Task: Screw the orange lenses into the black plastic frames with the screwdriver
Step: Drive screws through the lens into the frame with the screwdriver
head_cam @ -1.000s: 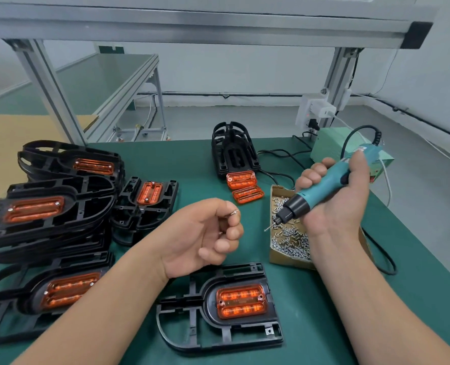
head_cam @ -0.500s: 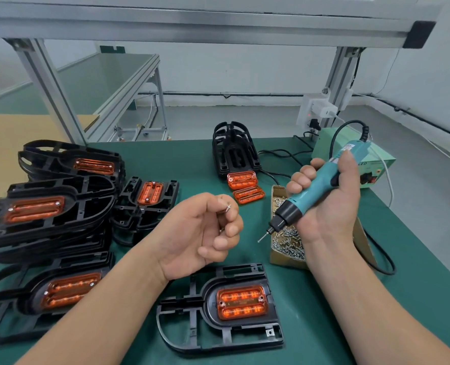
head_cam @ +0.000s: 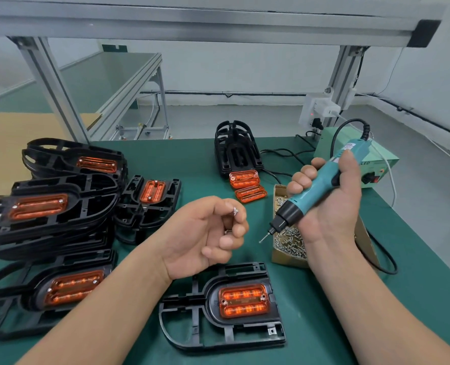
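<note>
A black plastic frame [head_cam: 192, 320] lies at the near centre of the green table, with an orange lens [head_cam: 242, 300] seated in it. Above the frame, my left hand [head_cam: 205, 233] pinches a small screw [head_cam: 235, 211] between thumb and forefinger, and more screws show inside its curled fingers. My right hand [head_cam: 331, 206] grips the teal electric screwdriver [head_cam: 316, 191], held tilted with its bit pointing down-left toward the left hand, above a cardboard box of screws [head_cam: 289, 241].
Finished frames with orange lenses are stacked at the left [head_cam: 47, 206]. A stack of bare black frames [head_cam: 235, 151] stands at the back with two loose orange lenses [head_cam: 247, 185] in front. A green power unit [head_cam: 376, 167] and cables sit at the right.
My right hand has brought the screwdriver down and left, so its bit is closer to my left hand. The left hand stays in place, turning the pinched screw slightly.
</note>
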`<state>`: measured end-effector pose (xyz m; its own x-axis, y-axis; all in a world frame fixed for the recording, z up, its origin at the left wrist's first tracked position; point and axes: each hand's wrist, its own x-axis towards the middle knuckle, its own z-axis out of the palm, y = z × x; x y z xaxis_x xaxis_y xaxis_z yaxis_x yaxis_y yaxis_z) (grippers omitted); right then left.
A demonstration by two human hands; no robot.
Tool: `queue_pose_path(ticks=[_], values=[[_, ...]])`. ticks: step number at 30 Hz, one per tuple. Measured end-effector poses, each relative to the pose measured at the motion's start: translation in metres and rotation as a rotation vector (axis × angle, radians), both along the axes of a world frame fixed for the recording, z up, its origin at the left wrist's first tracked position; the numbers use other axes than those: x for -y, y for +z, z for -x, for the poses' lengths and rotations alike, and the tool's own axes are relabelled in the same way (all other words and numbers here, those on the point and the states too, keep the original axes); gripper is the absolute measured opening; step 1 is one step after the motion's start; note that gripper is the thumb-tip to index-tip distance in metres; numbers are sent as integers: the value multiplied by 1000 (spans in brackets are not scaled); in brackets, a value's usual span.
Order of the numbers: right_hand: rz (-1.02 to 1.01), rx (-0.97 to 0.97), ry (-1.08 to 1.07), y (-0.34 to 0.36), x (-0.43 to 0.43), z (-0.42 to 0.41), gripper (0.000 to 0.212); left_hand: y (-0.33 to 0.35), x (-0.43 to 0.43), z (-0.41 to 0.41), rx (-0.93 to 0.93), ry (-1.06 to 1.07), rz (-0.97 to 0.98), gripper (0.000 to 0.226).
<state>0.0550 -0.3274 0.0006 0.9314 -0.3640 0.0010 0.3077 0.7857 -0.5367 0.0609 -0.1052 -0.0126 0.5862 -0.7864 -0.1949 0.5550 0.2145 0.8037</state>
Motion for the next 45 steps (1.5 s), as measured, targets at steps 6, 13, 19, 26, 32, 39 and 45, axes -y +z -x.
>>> queue_pose_path(ticks=[6, 13, 19, 26, 32, 39, 45], values=[[1, -9, 3, 1, -1, 1, 40, 0, -1, -1, -4, -6, -6, 9], [8, -11, 11, 1, 0, 0, 40, 1, -1, -1, -2, 31, 16, 13], [25, -6, 12, -1, -1, 0, 40, 2, 2, 4, 6, 65, -60, 15], [-14, -1, 14, 2, -1, 1, 39, -1, 4, 5, 49, 113, -118, 8], [-48, 42, -16, 7, 1, 4, 43, -6, 5, 4, 229, 148, -257, 5], [-47, 87, -49, 7, -2, 4, 42, -11, 5, 1, 383, 196, -406, 12], [-10, 61, -120, 4, -5, 2, 41, -13, 2, -2, 411, 180, -467, 9]])
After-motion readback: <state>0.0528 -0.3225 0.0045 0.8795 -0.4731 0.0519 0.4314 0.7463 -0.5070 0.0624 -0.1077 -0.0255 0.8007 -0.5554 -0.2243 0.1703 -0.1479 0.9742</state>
